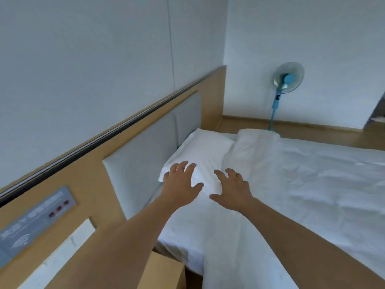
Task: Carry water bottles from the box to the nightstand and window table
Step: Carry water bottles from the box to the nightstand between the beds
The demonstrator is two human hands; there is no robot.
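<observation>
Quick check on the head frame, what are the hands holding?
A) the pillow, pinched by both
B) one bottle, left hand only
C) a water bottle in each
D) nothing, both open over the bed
D: the left hand and right hand both reach out with fingers spread above the white pillow, no grip on anything, and no bottle is in view.

Bed (pixel 312 205): white sheet, pillow (pixel 200 155) at headboard end, folded duvet (pixel 258 147) beside it.

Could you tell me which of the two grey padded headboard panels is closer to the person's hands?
The larger grey padded headboard panel, just left of the left hand; the other grey padded panel sits farther along, toward the room's corner.
</observation>
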